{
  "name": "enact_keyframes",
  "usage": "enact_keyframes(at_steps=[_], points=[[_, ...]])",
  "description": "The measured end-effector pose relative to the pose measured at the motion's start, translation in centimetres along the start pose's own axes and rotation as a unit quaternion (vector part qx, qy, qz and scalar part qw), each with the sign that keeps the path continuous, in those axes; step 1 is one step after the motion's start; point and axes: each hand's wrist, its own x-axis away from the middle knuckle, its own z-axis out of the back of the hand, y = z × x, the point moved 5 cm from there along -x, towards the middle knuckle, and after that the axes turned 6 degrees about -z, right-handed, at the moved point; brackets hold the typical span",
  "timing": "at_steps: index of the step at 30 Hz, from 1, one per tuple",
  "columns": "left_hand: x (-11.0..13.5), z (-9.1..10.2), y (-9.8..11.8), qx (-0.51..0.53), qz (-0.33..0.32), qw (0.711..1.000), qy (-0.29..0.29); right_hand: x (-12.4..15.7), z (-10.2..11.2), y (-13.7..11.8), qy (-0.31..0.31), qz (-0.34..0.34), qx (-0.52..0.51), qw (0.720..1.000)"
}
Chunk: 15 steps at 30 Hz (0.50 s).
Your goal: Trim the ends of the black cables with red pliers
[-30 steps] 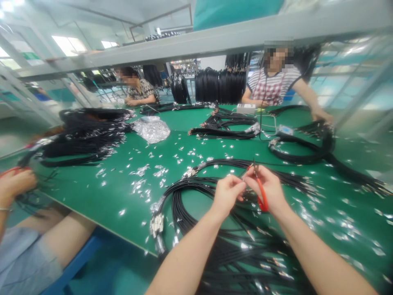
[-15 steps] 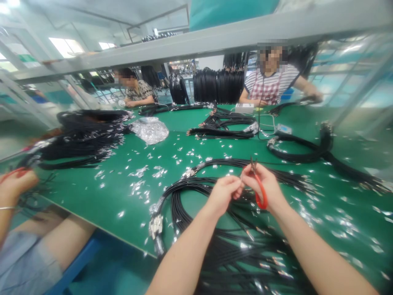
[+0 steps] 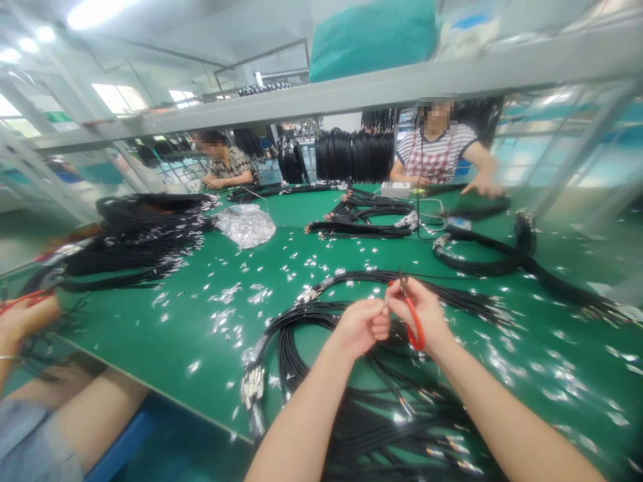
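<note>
Right hand (image 3: 420,309) was wrapped around red-handled snips (image 3: 416,328), the blades pointing up and away from the palm, presumably so that thumb and forefinger were free to pinch; left hand (image 3: 359,328) was narrow, thumb pressed to curled fingers, its fingertips meeting those of the right; what lay in that pinch, if anything, was too small to tell; both hands were above the near coil of black cables (image 3: 289,349), which lay on the green table (image 3: 151,335), likely so that single cables came up with little reach; metal connectors (image 3: 252,386) were bunched at the coil's left side, apparently to hold one end of the bundle in order; loose cable tips (image 3: 457,445) fanned out at the coil's near right, probably for separate access; a second bundle (image 3: 372,276) lay just beyond the coil; pale scraps (image 3: 228,294) were scattered to the coil's left; a clear plastic bag (image 3: 246,225) rested well beyond the coil, leftward; a neighbour's hand (image 3: 30,318), well left of the coil, gripped another red-handled tool (image 3: 23,298)
</note>
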Motion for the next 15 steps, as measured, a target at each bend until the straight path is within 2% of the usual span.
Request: enact_keyframes(at_steps=[7, 8, 10, 12, 15], points=[[-0.1, 0.4, 0.2, -0.029, 0.018, 0.999, 0.003, -0.6, -0.7, -0.9, -0.045, 0.042, 0.063, 0.996], [-0.1, 0.4, 0.2, -0.052, 0.007, 0.998, 0.018, -0.7, -0.6, -1.1, -0.048, 0.043, 0.072, 0.995], [0.0, 0.5, 0.4, -0.125, -0.054, 0.988, 0.079, -0.7, -0.3, -1.2, -0.039, 0.040, 0.080, 0.995], [0.5, 0.4, 1.1, -0.236, -0.155, 0.947, 0.154, -0.7, 0.2, -1.2, -0.014, 0.031, 0.075, 0.997], [1.5, -0.3, 1.8, -0.401, -0.275, 0.847, 0.217, -0.5, 0.5, -0.7, 0.011, 0.014, 0.059, 0.998]])
